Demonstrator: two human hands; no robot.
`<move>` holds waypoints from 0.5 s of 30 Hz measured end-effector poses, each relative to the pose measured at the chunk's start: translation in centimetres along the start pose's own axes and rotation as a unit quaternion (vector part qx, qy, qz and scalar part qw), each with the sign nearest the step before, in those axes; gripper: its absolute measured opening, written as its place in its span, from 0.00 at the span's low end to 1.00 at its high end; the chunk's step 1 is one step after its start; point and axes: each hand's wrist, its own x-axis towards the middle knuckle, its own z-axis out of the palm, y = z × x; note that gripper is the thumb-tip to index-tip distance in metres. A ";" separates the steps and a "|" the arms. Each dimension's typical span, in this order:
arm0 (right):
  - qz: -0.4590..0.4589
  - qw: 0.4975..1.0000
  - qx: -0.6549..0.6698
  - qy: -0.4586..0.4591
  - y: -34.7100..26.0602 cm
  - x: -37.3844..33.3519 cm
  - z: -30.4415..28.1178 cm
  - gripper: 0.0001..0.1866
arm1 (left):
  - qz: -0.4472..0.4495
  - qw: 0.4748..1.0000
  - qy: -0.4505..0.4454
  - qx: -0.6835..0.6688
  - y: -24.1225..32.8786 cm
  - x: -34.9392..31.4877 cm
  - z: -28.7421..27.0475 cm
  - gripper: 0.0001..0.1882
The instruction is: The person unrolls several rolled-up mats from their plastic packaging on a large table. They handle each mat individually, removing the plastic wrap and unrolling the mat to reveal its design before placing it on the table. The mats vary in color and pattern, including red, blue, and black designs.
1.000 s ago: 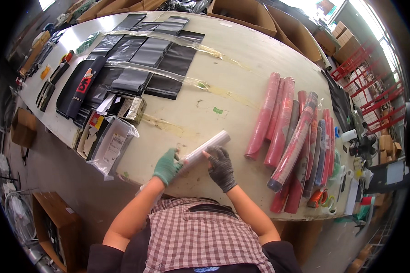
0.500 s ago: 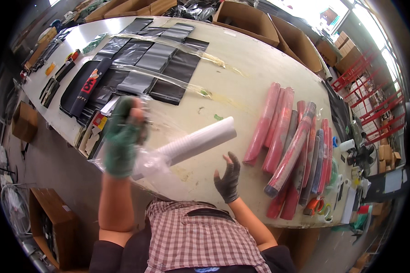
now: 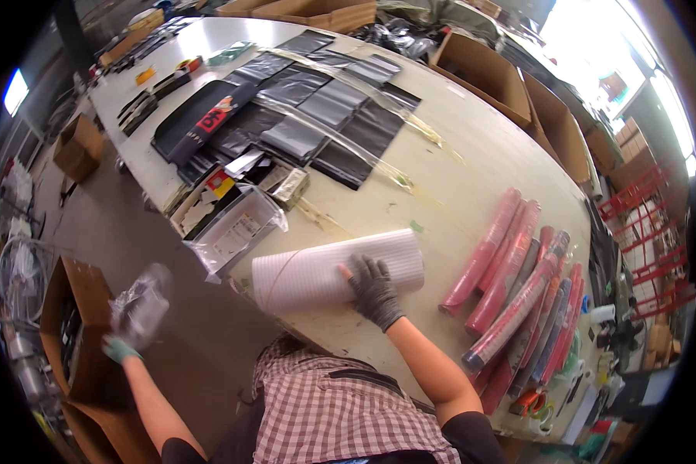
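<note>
A white ribbed foam roll (image 3: 309, 274) lies near the front edge of the table, a thin band round its left part. On its right part rests my right hand (image 3: 375, 294) in a grey fingerless glove, fingers spread over the surface. Out to the left, off the table, my left hand (image 3: 121, 349) in a green glove grips a crumpled clear plastic bag (image 3: 141, 305). Motion blurs the bag. That hand is beside an open cardboard box (image 3: 81, 309) that stands low down.
Several red and dark wrapped rolls (image 3: 510, 286) are piled on the right, with orange-handled scissors (image 3: 528, 402) below them. Black plastic bags (image 3: 317, 108) lie flat under clear tape strips. A small carton (image 3: 290, 188) and a clear pouch (image 3: 243, 232) sit left of the foam roll.
My left hand has swung from above the table down to the left, carrying the clear plastic off the foam roll. My right hand has come onto the roll. The view has shifted.
</note>
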 end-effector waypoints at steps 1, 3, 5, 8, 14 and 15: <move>-0.011 1.000 0.012 -0.019 0.6 0.6 0.3 0.41 | 0.029 0.989 -0.066 0.129 -6.7 0.0 -4.0 0.25; -0.034 0.997 0.020 -0.059 1.7 1.8 0.9 0.37 | -0.081 0.884 -0.198 0.416 -16.7 -4.0 -12.0 0.24; -0.057 0.995 -0.036 -0.076 2.3 1.5 -0.5 0.31 | -0.095 0.841 -0.300 0.440 -17.8 -8.0 -13.9 0.23; -0.028 0.993 0.045 -0.108 1.7 1.7 -4.2 0.24 | -0.090 0.812 -0.429 0.386 -14.4 -12.5 -17.4 0.22; 0.177 0.898 0.373 -0.151 1.6 3.5 -11.2 0.27 | -0.106 0.559 -0.798 0.201 3.9 -17.5 -18.6 0.21; 0.197 0.855 0.459 -0.137 0.8 5.6 -12.0 0.29 | -0.099 0.501 -0.842 0.176 5.4 -18.3 -18.5 0.20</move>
